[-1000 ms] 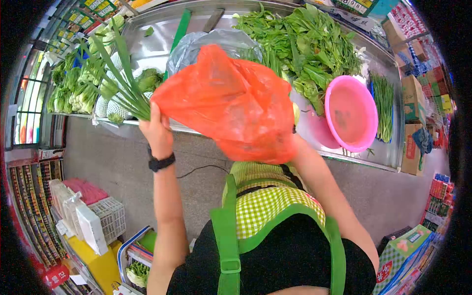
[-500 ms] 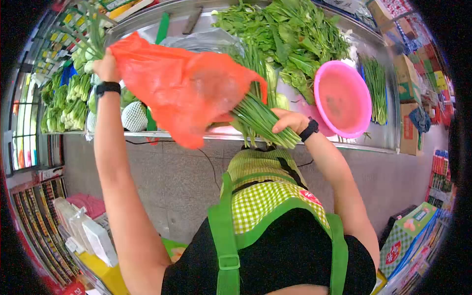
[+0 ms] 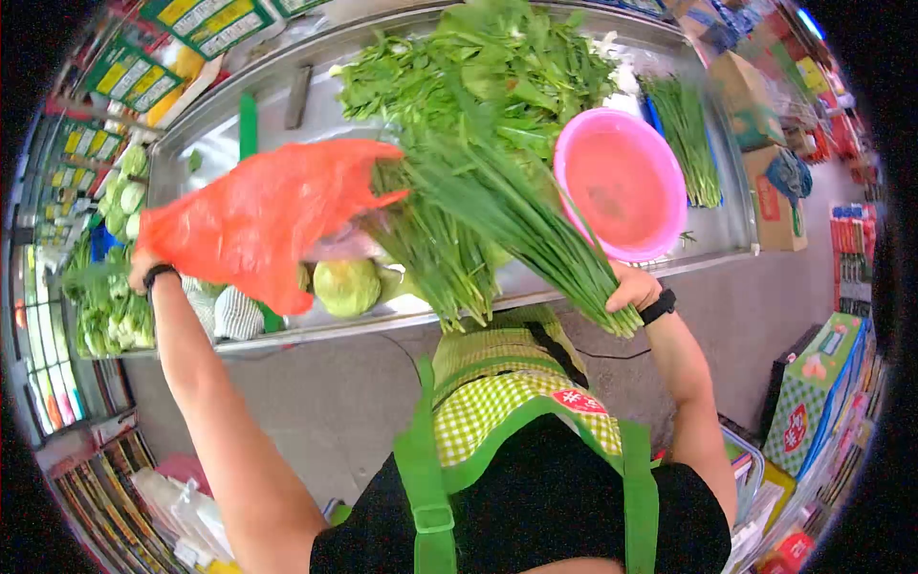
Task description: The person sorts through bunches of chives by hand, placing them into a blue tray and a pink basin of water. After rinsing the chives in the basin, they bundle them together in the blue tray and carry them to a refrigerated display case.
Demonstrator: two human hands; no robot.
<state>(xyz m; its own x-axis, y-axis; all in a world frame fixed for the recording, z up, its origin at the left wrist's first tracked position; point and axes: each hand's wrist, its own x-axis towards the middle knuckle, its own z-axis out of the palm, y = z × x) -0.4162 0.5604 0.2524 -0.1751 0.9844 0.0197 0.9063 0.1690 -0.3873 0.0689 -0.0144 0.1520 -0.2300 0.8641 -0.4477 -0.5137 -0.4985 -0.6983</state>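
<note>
My left hand (image 3: 144, 269) is closed on the left end of a red plastic bag (image 3: 268, 210), which stretches out sideways above the table. In my right hand (image 3: 635, 290) is a bunch of long green chives (image 3: 550, 225), gripped near the pale stem ends, with its leaves pointing up and left. A second bunch of chives (image 3: 440, 258) lies beside it at the table's front edge, and its leaf tips are partly hidden by the bag's right end. Just below the bag sits a round green cabbage (image 3: 347, 287).
A pink basin (image 3: 622, 182) stands right of the leafy greens (image 3: 488, 67) on the metal table (image 3: 732, 206). More chives (image 3: 684, 139) lie in a blue tray at right. Net-wrapped produce (image 3: 237, 314) and leafy vegetables (image 3: 110, 306) are at left.
My left hand has moved left and down with the bag, drawing it off the chives. The right hand has shifted slightly right with one bunch; another now lies separately. The view has shifted.
</note>
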